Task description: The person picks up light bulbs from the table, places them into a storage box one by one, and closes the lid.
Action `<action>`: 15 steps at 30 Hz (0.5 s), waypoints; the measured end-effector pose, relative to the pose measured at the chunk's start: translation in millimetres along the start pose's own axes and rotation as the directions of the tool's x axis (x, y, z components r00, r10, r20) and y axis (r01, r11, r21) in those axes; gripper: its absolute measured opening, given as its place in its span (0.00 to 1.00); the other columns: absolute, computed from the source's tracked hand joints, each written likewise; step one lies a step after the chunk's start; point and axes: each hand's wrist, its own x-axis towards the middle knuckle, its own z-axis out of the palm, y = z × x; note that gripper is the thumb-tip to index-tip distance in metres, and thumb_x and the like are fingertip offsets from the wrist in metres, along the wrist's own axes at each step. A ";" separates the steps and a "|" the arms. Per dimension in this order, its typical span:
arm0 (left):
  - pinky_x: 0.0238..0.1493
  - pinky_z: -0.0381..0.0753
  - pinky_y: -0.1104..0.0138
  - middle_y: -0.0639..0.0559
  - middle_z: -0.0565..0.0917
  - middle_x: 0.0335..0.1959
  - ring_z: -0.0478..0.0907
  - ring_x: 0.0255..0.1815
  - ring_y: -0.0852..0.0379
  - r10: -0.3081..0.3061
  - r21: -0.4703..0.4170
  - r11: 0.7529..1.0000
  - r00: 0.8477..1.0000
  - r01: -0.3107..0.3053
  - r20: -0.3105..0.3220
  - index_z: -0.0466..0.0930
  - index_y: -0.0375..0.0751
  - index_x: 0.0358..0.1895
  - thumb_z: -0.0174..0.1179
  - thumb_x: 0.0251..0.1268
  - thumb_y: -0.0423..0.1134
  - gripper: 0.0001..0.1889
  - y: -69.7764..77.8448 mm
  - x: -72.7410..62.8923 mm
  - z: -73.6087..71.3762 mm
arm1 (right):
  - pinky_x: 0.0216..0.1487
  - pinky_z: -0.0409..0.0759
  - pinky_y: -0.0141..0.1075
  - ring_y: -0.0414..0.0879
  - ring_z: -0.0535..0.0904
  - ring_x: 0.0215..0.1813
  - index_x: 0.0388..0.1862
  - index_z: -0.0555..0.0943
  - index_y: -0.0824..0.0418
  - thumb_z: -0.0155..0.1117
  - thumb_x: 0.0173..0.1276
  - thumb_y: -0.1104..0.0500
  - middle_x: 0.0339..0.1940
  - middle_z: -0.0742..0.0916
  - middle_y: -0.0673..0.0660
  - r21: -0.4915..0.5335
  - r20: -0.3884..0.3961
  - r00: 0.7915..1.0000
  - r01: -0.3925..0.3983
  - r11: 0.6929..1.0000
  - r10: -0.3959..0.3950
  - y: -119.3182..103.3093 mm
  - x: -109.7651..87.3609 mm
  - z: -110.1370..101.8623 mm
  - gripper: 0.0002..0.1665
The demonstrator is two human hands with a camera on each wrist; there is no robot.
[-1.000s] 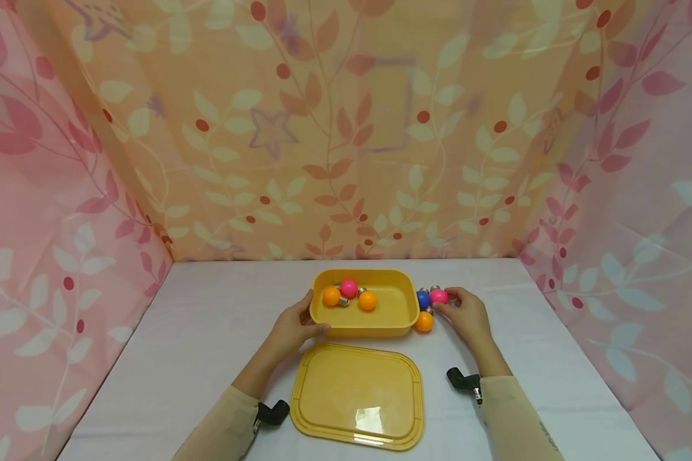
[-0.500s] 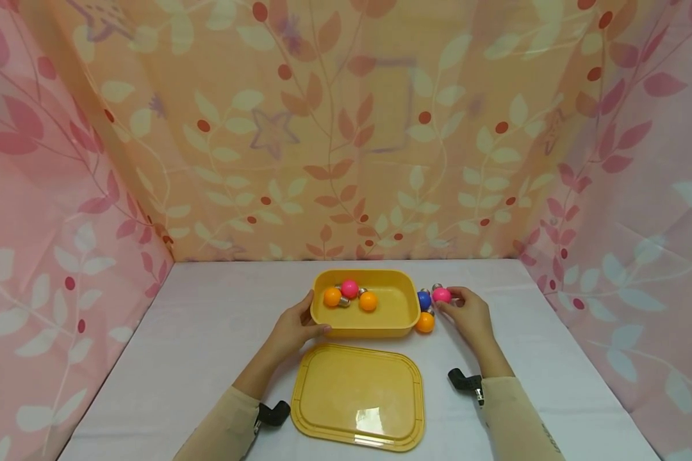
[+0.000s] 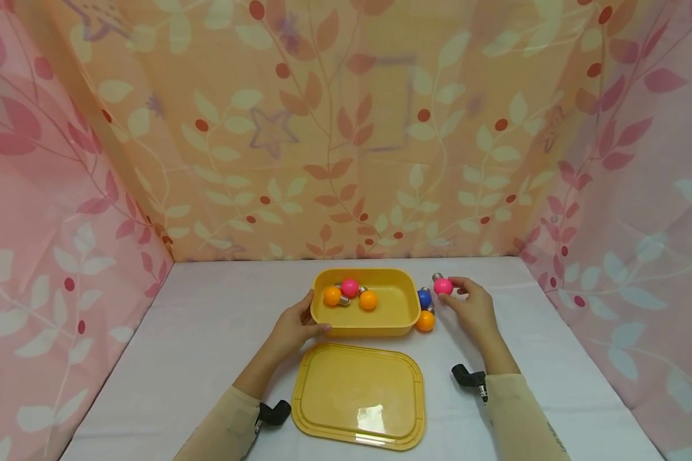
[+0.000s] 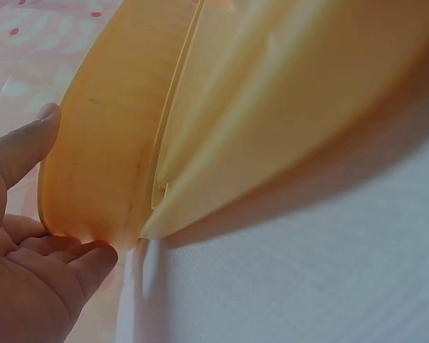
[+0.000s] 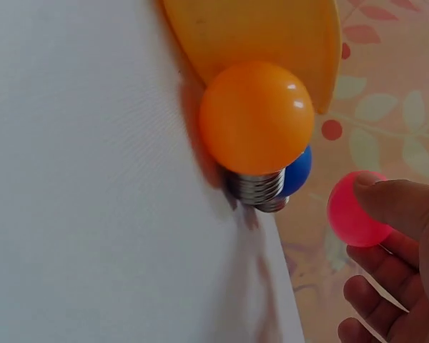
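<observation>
My right hand (image 3: 474, 307) pinches a pink light bulb (image 3: 443, 286) between thumb and fingers, its metal screw base pointing up and away. In the right wrist view the pink bulb (image 5: 354, 214) is held beyond an orange bulb (image 5: 257, 118) and a mostly hidden blue bulb (image 5: 299, 173). My left hand (image 3: 293, 325) holds the left end of a yellow plastic box (image 3: 360, 331), thumb along the near side. The left wrist view has the fingers curled at the end wall of the box (image 4: 104, 128). Inside the box lie two orange bulbs (image 3: 368, 300) and another pink bulb (image 3: 350, 287).
A yellow lid (image 3: 357, 390) lies flat on the white tabletop (image 3: 196, 358) in front of the box. The blue bulb (image 3: 424, 298) and the orange bulb (image 3: 425, 321) sit against the box's right end. Patterned cloth walls (image 3: 334, 160) enclose the table.
My right hand has lifted the pink bulb up and slightly right, away from the blue bulb beside the box. The left hand and the box have stayed put.
</observation>
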 end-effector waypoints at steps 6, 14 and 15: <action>0.74 0.69 0.59 0.47 0.55 0.83 0.62 0.79 0.49 0.018 -0.005 1.000 1.000 -0.018 0.000 0.49 0.43 0.83 0.75 0.61 0.38 0.53 -2.0 3.3 -0.7 | 0.58 0.75 0.50 0.58 0.76 0.59 0.67 0.79 0.57 0.74 0.66 0.41 0.59 0.85 0.61 0.017 -0.022 0.998 0.061 0.998 -0.061 -20.8 4.2 -7.5 0.36; 0.73 0.69 0.60 0.47 0.56 0.83 0.63 0.79 0.49 0.004 -0.010 1.000 1.000 -0.004 0.000 0.49 0.43 0.83 0.76 0.59 0.37 0.53 -3.7 3.3 -0.7 | 0.63 0.76 0.53 0.60 0.75 0.62 0.68 0.79 0.53 0.76 0.63 0.41 0.59 0.84 0.59 0.029 0.048 0.996 0.072 0.997 -0.073 -41.7 10.0 -5.5 0.37; 0.73 0.69 0.60 0.47 0.56 0.83 0.63 0.79 0.49 0.003 -0.011 1.000 1.000 -0.003 0.001 0.49 0.43 0.83 0.76 0.59 0.37 0.53 -4.0 3.2 -0.4 | 0.63 0.76 0.53 0.60 0.75 0.62 0.67 0.79 0.53 0.76 0.63 0.41 0.59 0.84 0.59 0.028 0.056 0.995 0.076 0.997 -0.077 -44.8 11.0 -5.5 0.37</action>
